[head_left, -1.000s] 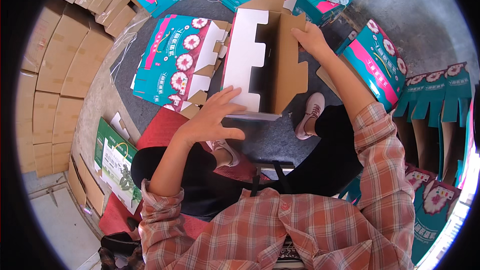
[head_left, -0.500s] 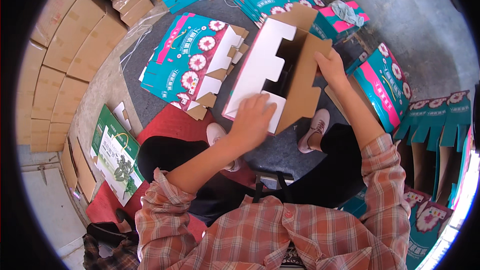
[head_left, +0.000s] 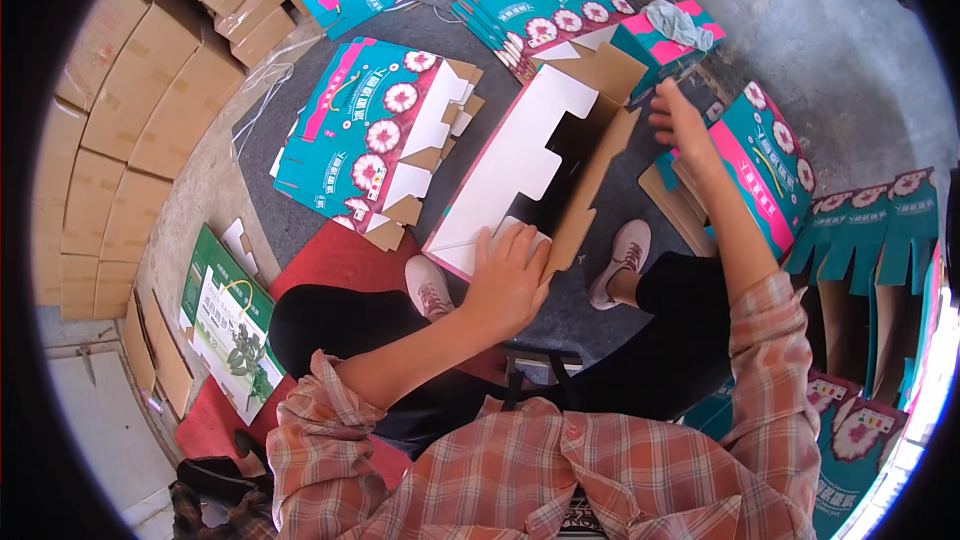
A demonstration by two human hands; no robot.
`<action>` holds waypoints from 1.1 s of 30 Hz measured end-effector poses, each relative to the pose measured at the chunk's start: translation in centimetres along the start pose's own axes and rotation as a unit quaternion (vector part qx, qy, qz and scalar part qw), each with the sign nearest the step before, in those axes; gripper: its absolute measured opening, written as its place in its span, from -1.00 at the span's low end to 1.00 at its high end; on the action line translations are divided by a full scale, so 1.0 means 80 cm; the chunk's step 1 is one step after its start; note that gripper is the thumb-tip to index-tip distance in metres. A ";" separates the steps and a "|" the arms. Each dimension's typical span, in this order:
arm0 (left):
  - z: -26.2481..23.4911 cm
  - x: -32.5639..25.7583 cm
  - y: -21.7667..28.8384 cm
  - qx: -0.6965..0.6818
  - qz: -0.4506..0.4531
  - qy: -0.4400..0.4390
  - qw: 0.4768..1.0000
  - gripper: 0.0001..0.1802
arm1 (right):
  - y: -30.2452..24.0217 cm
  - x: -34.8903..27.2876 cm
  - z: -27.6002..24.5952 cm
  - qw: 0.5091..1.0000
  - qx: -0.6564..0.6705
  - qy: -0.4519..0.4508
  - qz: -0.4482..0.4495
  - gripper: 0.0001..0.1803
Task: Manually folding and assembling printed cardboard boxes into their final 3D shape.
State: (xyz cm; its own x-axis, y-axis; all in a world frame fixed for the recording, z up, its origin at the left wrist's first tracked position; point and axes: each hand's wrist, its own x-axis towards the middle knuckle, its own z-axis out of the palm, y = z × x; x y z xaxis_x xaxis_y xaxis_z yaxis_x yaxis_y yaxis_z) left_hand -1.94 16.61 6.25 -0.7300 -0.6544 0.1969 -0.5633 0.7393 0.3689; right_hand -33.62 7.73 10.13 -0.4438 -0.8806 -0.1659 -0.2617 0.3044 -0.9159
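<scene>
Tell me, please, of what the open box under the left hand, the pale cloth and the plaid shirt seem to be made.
Open box: likely cardboard, smooth white on one side; its far flap shows matte brown board.
Pale cloth: soft, matte fabric, judging by its crumpled folds; the fibre cannot be told.
Plaid shirt: thin fabric, perhaps cotton, because it creases softly without shine.

Brown cartons (head_left: 145, 95) stand stacked at left, a green-and-white package (head_left: 213, 315) lies by a red mat (head_left: 335, 265), and a crumpled pale cloth (head_left: 682, 26) rests near the grey wall (head_left: 810, 50).
</scene>
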 end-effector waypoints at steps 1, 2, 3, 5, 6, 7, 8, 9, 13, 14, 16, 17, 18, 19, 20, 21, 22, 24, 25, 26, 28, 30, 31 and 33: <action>-0.001 -0.003 -0.004 -0.003 0.010 -0.015 1.000 -0.47 | -0.001 0.008 -0.008 1.000 0.005 0.017 -0.002 -0.13; -0.002 -0.006 -0.008 -0.006 0.021 -0.031 0.999 -0.43 | 0.003 0.010 -0.012 1.000 0.006 0.023 0.002 -0.13; -0.005 -0.010 -0.012 -0.007 0.022 -0.033 0.999 -0.43 | 0.000 0.012 -0.009 0.999 0.010 -0.038 0.013 -0.14; -0.012 -0.015 -0.018 -0.005 0.022 -0.068 0.997 -0.43 | -0.005 0.008 -0.007 0.995 0.014 -0.097 0.026 -0.14; -0.018 -0.014 -0.020 0.008 0.021 -0.082 0.996 -0.44 | -0.006 0.005 -0.007 0.984 -0.044 -0.172 -0.026 -0.15; -0.017 -0.014 -0.025 0.008 0.020 -0.082 0.996 -0.44 | -0.006 0.003 -0.005 0.961 -0.102 -0.245 -0.078 -0.14; -0.014 -0.013 -0.032 -0.005 0.023 -0.065 0.998 -0.44 | 0.003 0.006 -0.003 0.960 -0.124 -0.230 -0.105 -0.13; -0.014 -0.010 -0.036 -0.018 0.025 -0.048 0.998 -0.44 | 0.002 0.003 -0.001 0.959 -0.124 -0.231 -0.104 -0.13; -0.021 0.000 -0.042 -0.140 -0.047 -0.032 0.989 -0.43 | 0.003 0.004 0.001 0.952 -0.192 -0.216 -0.095 -0.25; -0.020 0.000 -0.042 -0.196 -0.099 0.008 0.976 -0.40 | 0.005 0.007 0.000 0.944 -0.213 -0.233 -0.095 -0.25; -0.016 -0.006 -0.043 -0.246 -0.187 0.083 0.947 -0.32 | -0.011 -0.003 0.012 0.928 -0.241 -0.236 -0.157 -0.23; -0.013 -0.006 -0.043 -0.244 -0.190 0.084 0.947 -0.32 | -0.017 -0.009 0.017 0.908 -0.269 -0.235 -0.218 -0.21; -0.011 0.000 -0.044 -0.297 -0.206 0.136 0.922 -0.30 | -0.014 -0.010 0.018 0.908 -0.268 -0.234 -0.221 -0.21; -0.011 0.006 -0.044 -0.348 -0.221 0.186 0.892 -0.27 | -0.007 -0.012 0.022 0.885 -0.337 -0.199 -0.251 -0.23; -0.013 0.010 -0.042 -0.303 -0.238 0.198 0.902 -0.28 | -0.003 -0.013 0.023 0.856 -0.404 -0.163 -0.280 -0.22; -0.012 0.011 -0.046 -0.301 -0.239 0.200 0.902 -0.28 | -0.004 -0.018 0.026 0.855 -0.403 -0.164 -0.282 -0.22; -0.008 0.012 -0.052 -0.193 -0.197 0.202 0.940 -0.28 | -0.005 -0.023 0.031 0.820 -0.431 -0.167 -0.338 -0.20; -0.002 0.011 -0.061 0.002 -0.114 0.163 0.980 -0.31 | -0.016 -0.036 0.039 0.777 -0.465 -0.202 -0.374 -0.09; 0.002 0.010 -0.061 0.003 -0.114 0.163 0.980 -0.31 | -0.012 -0.039 0.043 0.777 -0.464 -0.201 -0.375 -0.09; 0.006 0.008 -0.061 0.037 -0.090 0.137 0.986 -0.29 | -0.004 -0.040 0.047 0.732 -0.491 -0.186 -0.434 -0.08; 0.001 0.009 -0.047 0.066 -0.062 0.106 0.990 -0.28 | 0.008 -0.044 0.058 0.705 -0.508 -0.147 -0.474 -0.04; -0.008 0.007 -0.033 0.019 -0.075 0.074 0.994 -0.20 | 0.008 -0.045 0.060 0.705 -0.521 -0.159 -0.454 -0.05; -0.008 0.005 -0.034 0.020 -0.076 0.074 0.994 -0.20 | 0.005 -0.045 0.061 0.703 -0.534 -0.171 -0.437 -0.06; -0.007 0.002 -0.036 0.027 -0.065 0.058 0.996 -0.15 | 0.002 -0.051 0.059 0.703 -0.529 -0.173 -0.443 -0.07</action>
State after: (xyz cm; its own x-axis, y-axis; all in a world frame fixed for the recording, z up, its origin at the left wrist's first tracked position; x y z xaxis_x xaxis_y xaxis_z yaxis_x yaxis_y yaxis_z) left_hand -0.19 14.30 5.74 -0.6013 -0.7570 0.2558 -0.6730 0.6524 0.3486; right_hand -27.83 9.68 8.91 0.4820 -0.8746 0.0521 -0.8762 -0.4805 0.0380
